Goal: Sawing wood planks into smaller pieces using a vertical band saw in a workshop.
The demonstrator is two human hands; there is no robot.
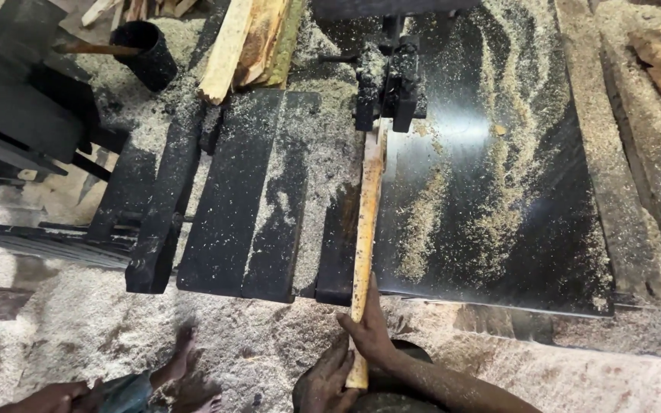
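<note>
Both hands are clamped on the near end of a long wooden stick [365,222]: the right hand [369,329] grips it just past the near edge of the counter [499,252], the left hand [324,382] closes around its very end, just below. The stick lies lengthwise across the dark, sawdust-strewn counter, its far end at the black blade guide [386,88]. Split wood pieces [242,42] lie beyond the far left corner, beside a black cup [147,53].
</note>
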